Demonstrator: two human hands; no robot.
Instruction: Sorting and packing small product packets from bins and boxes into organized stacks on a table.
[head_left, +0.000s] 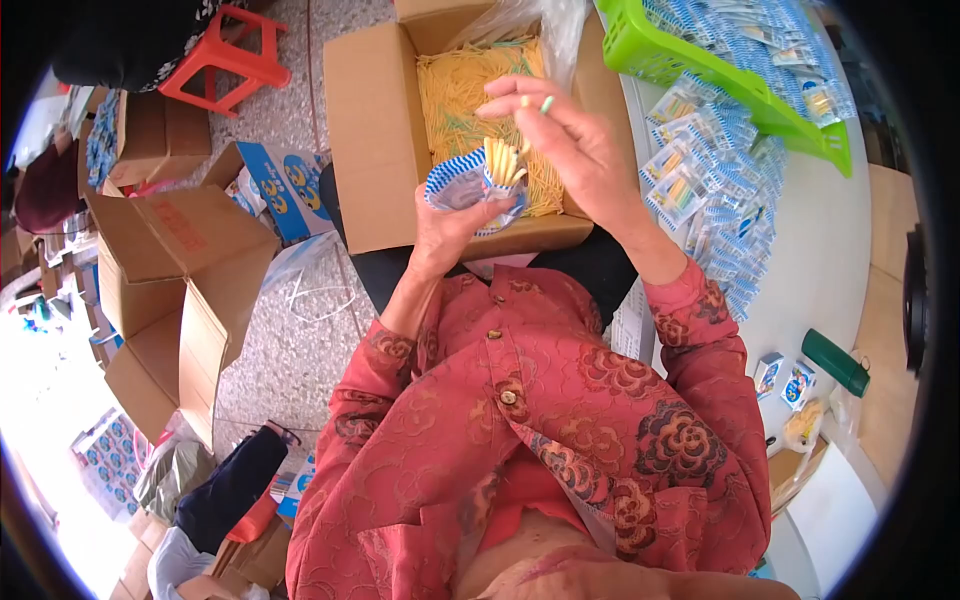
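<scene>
My left hand (pixel 452 234) is closed around several clear packets with blue-and-white striped edges (pixel 456 178), held over the near side of an open cardboard box (pixel 369 150). A bundle of thin yellow sticks (pixel 503 163) stands up out of the packet nearest my right hand. Just above it, my right hand (pixel 583 150) pinches a thin stick with a pale green end (pixel 547 103) between its fingers; a yellow end shows beside it. Loose yellow sticks (pixel 465 95), with some green ones among them, fill the box.
On the white table (pixel 815 250) to my right lie many filled packets (pixel 715 190) and a green basket (pixel 700 65) of more packets. A dark green bottle (pixel 836 362) and small boxes (pixel 797 384) are nearer. Open cartons (pixel 185 235) and a red stool (pixel 228 60) stand left.
</scene>
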